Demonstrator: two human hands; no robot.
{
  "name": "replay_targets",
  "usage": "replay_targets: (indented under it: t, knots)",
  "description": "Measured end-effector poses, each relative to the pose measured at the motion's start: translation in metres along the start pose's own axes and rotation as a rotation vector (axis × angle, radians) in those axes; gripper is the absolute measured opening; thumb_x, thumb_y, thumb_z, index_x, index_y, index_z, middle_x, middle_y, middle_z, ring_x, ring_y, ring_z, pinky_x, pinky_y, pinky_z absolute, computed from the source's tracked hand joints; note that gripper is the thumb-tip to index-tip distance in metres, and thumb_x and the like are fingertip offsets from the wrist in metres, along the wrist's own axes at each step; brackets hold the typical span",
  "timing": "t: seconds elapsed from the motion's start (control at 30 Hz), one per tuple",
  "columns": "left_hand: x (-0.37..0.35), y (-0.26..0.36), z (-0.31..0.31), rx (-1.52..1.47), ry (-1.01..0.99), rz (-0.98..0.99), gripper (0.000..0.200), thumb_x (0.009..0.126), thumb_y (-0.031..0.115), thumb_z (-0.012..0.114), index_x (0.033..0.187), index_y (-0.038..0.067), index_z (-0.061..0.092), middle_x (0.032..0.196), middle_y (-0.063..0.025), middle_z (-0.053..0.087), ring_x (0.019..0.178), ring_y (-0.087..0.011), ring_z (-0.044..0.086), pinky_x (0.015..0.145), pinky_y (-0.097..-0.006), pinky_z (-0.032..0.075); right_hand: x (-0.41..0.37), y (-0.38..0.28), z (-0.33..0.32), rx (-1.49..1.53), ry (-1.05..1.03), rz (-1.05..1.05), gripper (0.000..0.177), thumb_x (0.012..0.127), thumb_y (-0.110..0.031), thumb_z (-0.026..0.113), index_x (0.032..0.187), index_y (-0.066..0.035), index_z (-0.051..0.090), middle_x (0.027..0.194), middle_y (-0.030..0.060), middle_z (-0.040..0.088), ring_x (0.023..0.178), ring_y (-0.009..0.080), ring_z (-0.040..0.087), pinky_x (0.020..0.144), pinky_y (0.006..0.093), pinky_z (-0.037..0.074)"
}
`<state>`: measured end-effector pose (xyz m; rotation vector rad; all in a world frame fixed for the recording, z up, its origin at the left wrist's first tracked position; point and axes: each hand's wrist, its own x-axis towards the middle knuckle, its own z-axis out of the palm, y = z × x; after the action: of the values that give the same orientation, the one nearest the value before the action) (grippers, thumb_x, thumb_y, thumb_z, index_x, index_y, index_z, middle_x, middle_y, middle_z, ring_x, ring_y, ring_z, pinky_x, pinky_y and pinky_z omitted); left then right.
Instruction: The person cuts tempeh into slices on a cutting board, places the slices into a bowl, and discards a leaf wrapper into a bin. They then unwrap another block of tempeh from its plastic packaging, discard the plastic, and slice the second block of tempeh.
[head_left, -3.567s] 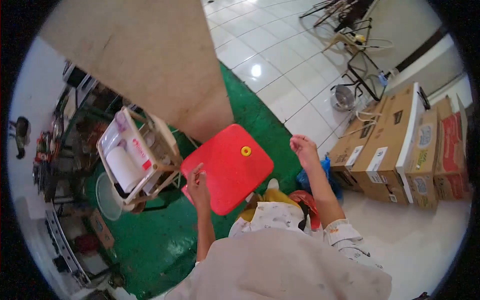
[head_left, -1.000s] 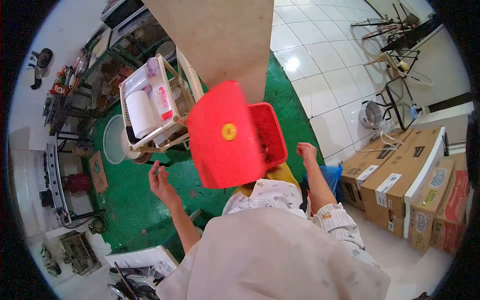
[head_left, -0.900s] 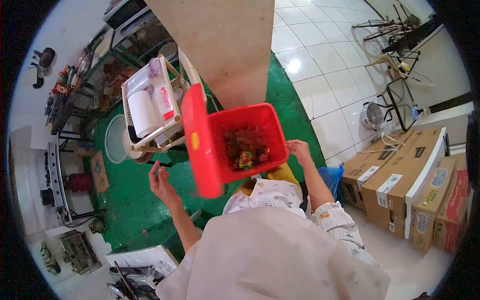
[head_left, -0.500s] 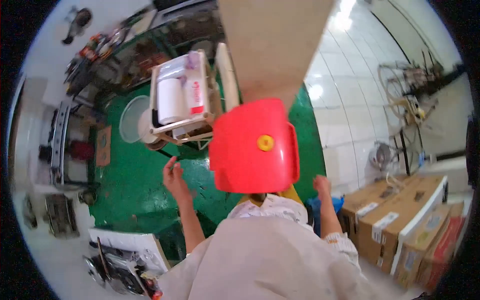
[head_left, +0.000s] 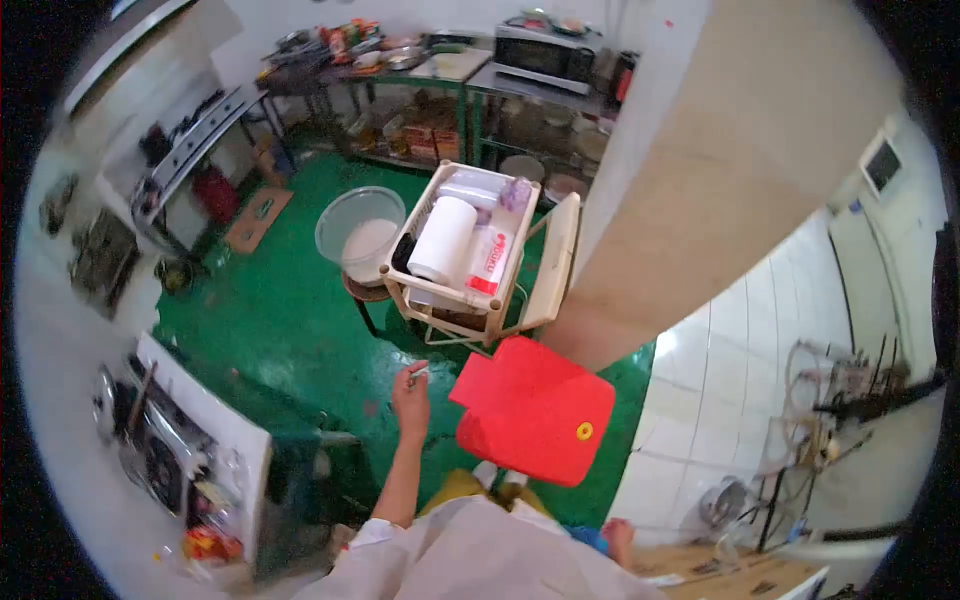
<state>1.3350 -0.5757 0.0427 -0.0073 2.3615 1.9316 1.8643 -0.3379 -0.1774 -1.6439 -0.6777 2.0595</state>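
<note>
My left hand (head_left: 410, 395) is held out over the green floor, fingers loosely bent and a little apart, with a pale spot at the fingertips. Just to its right is a red plastic piece (head_left: 535, 412) with a curved panel and a yellow round knob (head_left: 584, 431), above my feet. Low on the right, my right hand (head_left: 618, 533) hangs at my side with its fingers curled in and no held thing showing. Blue material (head_left: 586, 540) lies right beside it, partly hidden by my clothing.
A cream rack (head_left: 470, 295) carries a paper roll (head_left: 444, 238) and packs. Beside it a clear tub (head_left: 360, 228) sits on a stool. A wide pillar (head_left: 700, 200) stands to the right. Farther back are a microwave (head_left: 543, 58) and worktables. Cardboard boxes (head_left: 740, 575) are low right.
My view has swung left and up, bringing the back worktables and microwave into sight. The rack and red piece now appear farther right and lower. Both hands stay apart from the red piece.
</note>
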Motion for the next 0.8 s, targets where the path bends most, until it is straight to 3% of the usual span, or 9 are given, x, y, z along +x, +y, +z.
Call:
replay_targets:
  t: [0.03, 0.07, 0.17, 0.23, 0.37, 0.43, 0.5, 0.77, 0.8]
  knots:
    - [-0.001, -0.008, 0.007, -0.025, 0.039, -0.014, 0.019, 0.084, 0.005, 0.054, 0.101, 0.007, 0.062, 0.091, -0.0024, 0.057, 0.072, -0.0108, 0.047, 0.066, -0.0253, 0.041, -0.003, -0.020, 0.026, -0.342, 0.122, -0.182, 0.008, 0.082, -0.011, 0.054, 0.081, -0.005, 0.059, 0.061, 0.0048, 0.054, 0.045, 0.0161, 0.049, 0.040, 0.0295, 0.041]
    - [-0.001, -0.022, 0.009, 0.011, 0.058, -0.029, 0.020, 0.083, 0.005, 0.056, 0.101, 0.008, 0.063, 0.087, -0.0009, 0.056, 0.069, -0.0097, 0.046, 0.063, -0.0249, 0.040, 0.000, -0.044, 0.035, -0.371, 0.106, -0.186, 0.008, 0.082, -0.011, 0.054, 0.081, -0.005, 0.059, 0.061, 0.0048, 0.054, 0.045, 0.0161, 0.049, 0.040, 0.0295, 0.041]
    - [0.003, -0.038, 0.006, 0.024, 0.085, -0.006, 0.021, 0.081, 0.006, 0.057, 0.101, 0.009, 0.064, 0.083, 0.0008, 0.056, 0.065, -0.0085, 0.045, 0.059, -0.0245, 0.040, -0.023, -0.089, 0.123, -0.883, 0.174, -0.700, 0.009, 0.083, -0.004, 0.051, 0.088, -0.002, 0.058, 0.068, 0.0054, 0.057, 0.056, 0.0113, 0.053, 0.049, 0.0250, 0.044]
    - [0.004, -0.041, -0.007, -0.010, 0.095, -0.004, 0.021, 0.081, 0.006, 0.058, 0.101, 0.009, 0.064, 0.082, 0.0010, 0.055, 0.065, -0.0084, 0.045, 0.058, -0.0246, 0.040, -0.039, -0.110, 0.182, -0.775, 0.022, -0.841, 0.009, 0.084, -0.004, 0.051, 0.089, -0.005, 0.059, 0.071, 0.0035, 0.057, 0.062, 0.0082, 0.054, 0.052, 0.0204, 0.044]
    - [0.021, -0.027, -0.047, -0.015, 0.155, -0.018, 0.019, 0.082, 0.009, 0.060, 0.100, 0.009, 0.065, 0.080, 0.0012, 0.053, 0.064, -0.0083, 0.045, 0.058, -0.0246, 0.040, -0.056, -0.110, 0.310, -0.810, -0.206, -0.897, 0.012, 0.084, -0.004, 0.051, 0.091, -0.004, 0.061, 0.076, 0.0034, 0.058, 0.068, 0.0087, 0.056, 0.059, 0.0209, 0.045]
    - [0.042, -0.025, -0.073, 0.031, 0.181, -0.031, 0.019, 0.082, 0.010, 0.060, 0.100, 0.009, 0.065, 0.081, 0.0010, 0.053, 0.064, -0.0084, 0.045, 0.059, -0.0245, 0.040, -0.069, -0.092, 0.381, -1.115, -0.338, -1.262, 0.012, 0.085, -0.004, 0.053, 0.092, -0.003, 0.062, 0.078, 0.0039, 0.060, 0.069, 0.0106, 0.057, 0.062, 0.0228, 0.046]
    - [0.069, -0.029, -0.100, -0.008, 0.192, -0.114, 0.020, 0.082, 0.006, 0.057, 0.101, 0.007, 0.064, 0.091, -0.0036, 0.056, 0.073, -0.0125, 0.051, 0.069, -0.0269, 0.042, -0.098, -0.063, 0.456, -1.077, -0.450, -1.225, 0.012, 0.085, -0.004, 0.054, 0.093, -0.003, 0.062, 0.079, 0.0043, 0.060, 0.069, 0.0113, 0.058, 0.063, 0.0234, 0.046]
    - [0.165, -0.012, -0.220, 0.026, 0.279, -0.052, 0.020, 0.082, 0.006, 0.057, 0.100, 0.006, 0.064, 0.091, -0.0049, 0.056, 0.074, -0.0142, 0.051, 0.071, -0.0274, 0.043, -0.183, 0.078, 0.674, -0.941, -0.956, -0.976, 0.012, 0.085, -0.007, 0.057, 0.094, -0.002, 0.064, 0.080, 0.0076, 0.062, 0.070, 0.0143, 0.059, 0.064, 0.0261, 0.047]
    - [0.176, -0.012, -0.234, 0.024, 0.293, -0.089, 0.020, 0.081, 0.005, 0.057, 0.100, 0.006, 0.064, 0.091, -0.0052, 0.056, 0.075, -0.0144, 0.051, 0.071, -0.0276, 0.043, -0.198, 0.081, 0.696, -1.000, -1.032, -0.981, 0.013, 0.084, -0.009, 0.057, 0.093, -0.004, 0.063, 0.083, 0.0099, 0.062, 0.075, 0.0208, 0.060, 0.068, 0.0301, 0.048]
